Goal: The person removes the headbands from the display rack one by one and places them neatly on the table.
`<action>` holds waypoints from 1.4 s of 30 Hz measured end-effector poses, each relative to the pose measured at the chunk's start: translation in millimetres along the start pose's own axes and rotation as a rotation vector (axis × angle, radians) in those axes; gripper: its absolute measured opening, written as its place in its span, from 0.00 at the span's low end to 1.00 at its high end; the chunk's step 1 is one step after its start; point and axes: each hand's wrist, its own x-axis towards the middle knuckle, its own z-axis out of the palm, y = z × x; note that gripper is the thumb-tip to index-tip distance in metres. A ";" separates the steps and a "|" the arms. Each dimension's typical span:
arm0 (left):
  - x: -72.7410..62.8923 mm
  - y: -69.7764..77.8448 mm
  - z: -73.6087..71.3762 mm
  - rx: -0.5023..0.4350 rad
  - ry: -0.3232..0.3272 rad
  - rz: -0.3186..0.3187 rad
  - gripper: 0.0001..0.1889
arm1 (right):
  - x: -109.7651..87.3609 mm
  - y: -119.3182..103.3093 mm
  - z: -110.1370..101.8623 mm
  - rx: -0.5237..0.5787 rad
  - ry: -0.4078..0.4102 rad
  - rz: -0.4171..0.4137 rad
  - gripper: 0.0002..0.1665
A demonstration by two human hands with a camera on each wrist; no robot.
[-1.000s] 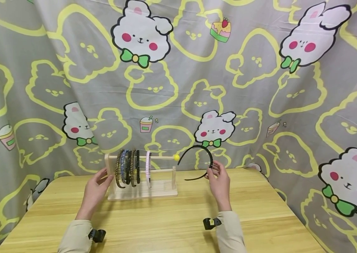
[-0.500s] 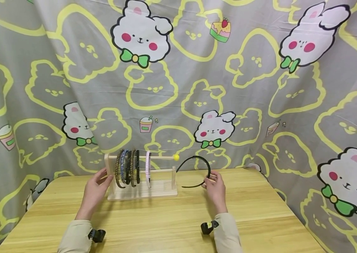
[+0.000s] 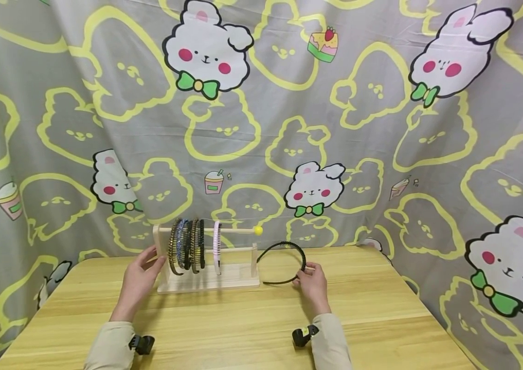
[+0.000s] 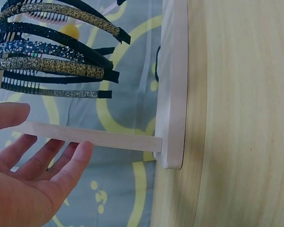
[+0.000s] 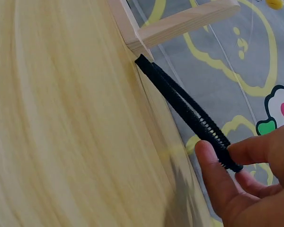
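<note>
A pale wooden headband stand [image 3: 242,282] rests on the table, with a yellow ball [image 3: 258,230] at the tip of its upper rod. Several dark and glittery headbands [image 3: 180,249] hang bunched at the left, and a lilac headband [image 3: 217,246] hangs apart from them. My left hand [image 3: 141,275] grips the stand's left upright [image 4: 120,140], thumb on one side and fingers on the other. To the right of the stand, my right hand [image 3: 313,285] pinches a toothed black headband [image 5: 180,101] at its curve. Its ends point left, low by the stand's right end.
The wood-grain table [image 3: 242,329] extends in front of the stand. Behind it hangs a grey patterned curtain [image 3: 261,128]. A small black device [image 3: 143,344] is on the left wrist, another black device [image 3: 304,335] on the right.
My right hand has lowered the black headband and drawn it slightly left, from about rod height to near the tabletop. The left hand and the stand stay where they were.
</note>
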 end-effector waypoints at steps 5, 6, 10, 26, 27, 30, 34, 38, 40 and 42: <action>0.7 -0.5 -0.1 0.004 -0.001 0.011 0.33 | -2.2 2.1 -0.2 0.031 -0.030 0.049 0.26; 0.5 -0.4 -0.1 0.004 -0.003 0.010 0.34 | -2.8 2.2 -0.7 0.023 -0.044 0.054 0.27; 0.0 -0.3 -0.4 -0.003 -0.008 0.006 0.34 | -3.4 3.2 -5.1 -0.056 -0.092 0.071 0.29; 0.2 -0.3 -0.9 0.004 -0.009 -0.004 0.35 | -11.1 -6.3 -5.7 -0.258 -0.183 0.032 0.28; 0.1 -0.1 -0.9 0.001 -0.011 -0.006 0.35 | -11.1 -6.0 -5.1 -0.269 -0.179 0.026 0.28; 0.0 0.6 -0.8 -0.005 -0.016 -0.009 0.35 | -10.8 -4.8 -3.6 -0.304 -0.171 0.012 0.26; 0.2 1.0 -0.7 -0.003 -0.015 -0.005 0.35 | -9.5 -2.7 -2.5 -0.334 -0.170 0.004 0.26; 0.7 0.4 -0.4 0.002 -0.010 0.000 0.34 | -8.6 -0.8 -2.6 -0.341 -0.169 0.017 0.26; 0.9 -0.1 -0.3 -0.002 -0.009 -0.001 0.34 | -8.6 -0.5 -3.2 -0.348 -0.172 0.012 0.26; 0.9 -0.4 -0.2 -0.008 -0.010 -0.005 0.34 | -8.7 0.2 -3.4 -0.352 -0.169 0.014 0.26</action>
